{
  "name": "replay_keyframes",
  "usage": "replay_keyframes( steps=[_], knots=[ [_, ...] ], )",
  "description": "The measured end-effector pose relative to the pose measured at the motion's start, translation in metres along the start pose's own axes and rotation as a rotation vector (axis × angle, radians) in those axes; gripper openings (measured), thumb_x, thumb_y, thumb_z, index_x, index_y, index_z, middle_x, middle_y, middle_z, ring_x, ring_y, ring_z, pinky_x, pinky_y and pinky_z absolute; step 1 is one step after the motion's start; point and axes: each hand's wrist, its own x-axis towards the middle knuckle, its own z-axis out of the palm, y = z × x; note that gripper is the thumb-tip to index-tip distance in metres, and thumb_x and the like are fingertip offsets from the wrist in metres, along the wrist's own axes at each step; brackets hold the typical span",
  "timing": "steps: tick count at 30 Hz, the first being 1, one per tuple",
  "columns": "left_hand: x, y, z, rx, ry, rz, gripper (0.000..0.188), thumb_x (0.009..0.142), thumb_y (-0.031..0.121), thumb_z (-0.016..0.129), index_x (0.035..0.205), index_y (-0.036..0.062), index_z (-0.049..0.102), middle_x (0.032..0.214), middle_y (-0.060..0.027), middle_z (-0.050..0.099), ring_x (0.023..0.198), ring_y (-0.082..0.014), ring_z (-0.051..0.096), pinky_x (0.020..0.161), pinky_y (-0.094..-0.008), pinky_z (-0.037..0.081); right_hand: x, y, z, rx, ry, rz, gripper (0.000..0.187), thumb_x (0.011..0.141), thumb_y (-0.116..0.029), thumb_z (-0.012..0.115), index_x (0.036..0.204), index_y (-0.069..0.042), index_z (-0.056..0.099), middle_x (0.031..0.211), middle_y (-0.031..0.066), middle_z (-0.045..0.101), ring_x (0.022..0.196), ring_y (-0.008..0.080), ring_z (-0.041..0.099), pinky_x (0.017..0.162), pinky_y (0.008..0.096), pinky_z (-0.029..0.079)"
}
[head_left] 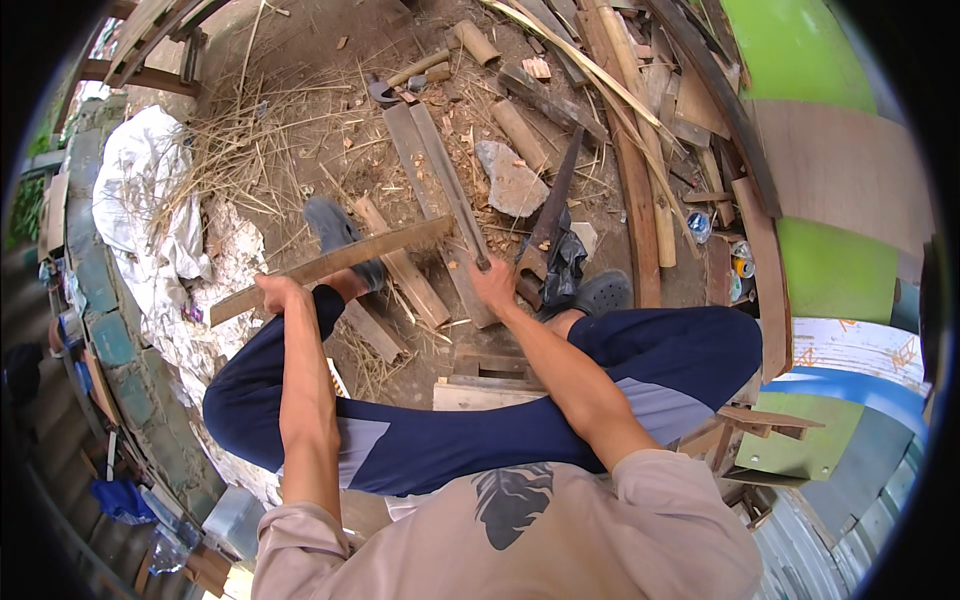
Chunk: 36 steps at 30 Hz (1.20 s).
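A flat wooden slat (380, 245) slants over my left knee and the wood on the ground, and my left hand (284, 293) is closed round it near its left end. With my right hand (491, 283) I grip the near end of a narrow wooden strip (447, 175), which points away from me. Beside that strip lies a wider board (410, 150), partly covered by the slat. A handsaw (557, 195) with a dark blade rests just right of my right hand, next to a black plastic bag (566, 262).
A hammer-like tool (382, 92) lies at the far side near short bamboo pieces (475, 42). A grey stone (511, 178) sits mid-ground. Long planks (635, 200) line the right, a white cloth (150, 190) the left. Straw and chips litter the dirt.
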Motion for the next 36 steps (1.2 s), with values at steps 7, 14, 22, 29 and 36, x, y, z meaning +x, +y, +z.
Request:
replay_keyframes(
  steps=[7,14,22,29,36],
  knots=[
    [0.004,-0.004,0.004,-0.016,-0.011,-0.006,0.087,0.075,0.056,0.063,0.112,-0.0224,0.053,0.116,-0.0341,0.058,0.107,-0.0408,0.059,0.093,-0.0432,0.046,0.0,0.006,0.003,-0.032,0.033,0.095,0.044,0.077,-0.033,0.065,0.104,0.001,0.066,0.083,0.0225,0.067,0.08,0.0323,0.066,0.073,0.0416,0.049],
    [0.007,-0.004,0.003,0.047,-0.048,0.01,0.088,0.077,0.058,0.06,0.112,-0.023,0.052,0.116,-0.0348,0.057,0.107,-0.0414,0.059,0.094,-0.0436,0.046,0.001,-0.035,-0.009,0.142,0.042,-0.035,0.039,0.078,-0.037,0.065,0.094,-0.001,0.068,0.086,0.0249,0.066,0.085,0.0378,0.066,0.074,0.0427,0.049],
    [0.009,-0.009,0.001,0.0,-0.046,0.025,0.087,0.077,0.058,0.061,0.109,-0.022,0.055,0.114,-0.0339,0.059,0.104,-0.0411,0.06,0.091,-0.0436,0.047,0.001,-0.004,0.007,0.042,0.032,-0.016,0.036,0.078,-0.033,0.064,0.096,-0.002,0.069,0.085,0.0231,0.067,0.083,0.0368,0.066,0.074,0.0414,0.05],
    [0.012,-0.009,0.004,0.035,-0.023,0.011,0.085,0.078,0.058,0.06,0.109,-0.0213,0.056,0.114,-0.0332,0.059,0.104,-0.0405,0.06,0.091,-0.0435,0.047,0.004,-0.031,0.007,0.178,0.238,-0.192,0.035,0.08,-0.033,0.064,0.093,-0.001,0.069,0.077,0.0212,0.067,0.073,0.036,0.065,0.068,0.0414,0.049],
    [0.006,-0.006,0.004,0.005,-0.04,-0.003,0.083,0.078,0.057,0.06,0.109,-0.0196,0.057,0.115,-0.0327,0.059,0.104,-0.0407,0.06,0.091,-0.044,0.047,0.002,0.031,0.027,0.004,0.083,0.058,0.036,0.078,-0.036,0.066,0.091,-0.002,0.069,0.079,0.0192,0.067,0.073,0.0302,0.065,0.066,0.0412,0.049]
  ],
)
